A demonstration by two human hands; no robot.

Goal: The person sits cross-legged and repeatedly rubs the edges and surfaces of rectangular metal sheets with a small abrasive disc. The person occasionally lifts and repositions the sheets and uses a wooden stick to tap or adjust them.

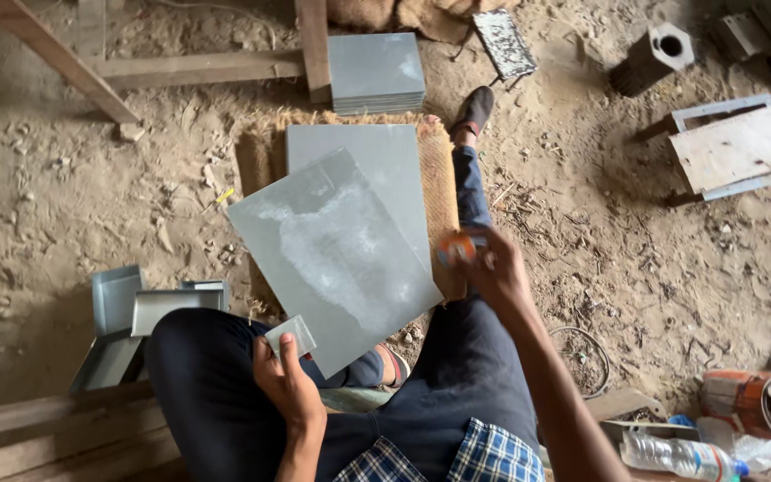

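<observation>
1. Left hand (289, 386), lower centre, fingers closed, pinches the corner of a flat grey rectangular metal sheet (336, 259).
2. Right hand (491, 266), curled, grips a small orange object (455, 248).
3. The sheet, mid-frame, tilted, shows whitish smears.

The large sheet (336, 259) on the lap is grey metal, smooth and matt, with a whitish chalky smear. The stacked sheets (377, 73) at the far side look alike. The mat (439, 170) beneath is coarse woven fibre. The planks (55, 54) are rough wood, the floor (64, 196) loose dusty earth.
</observation>
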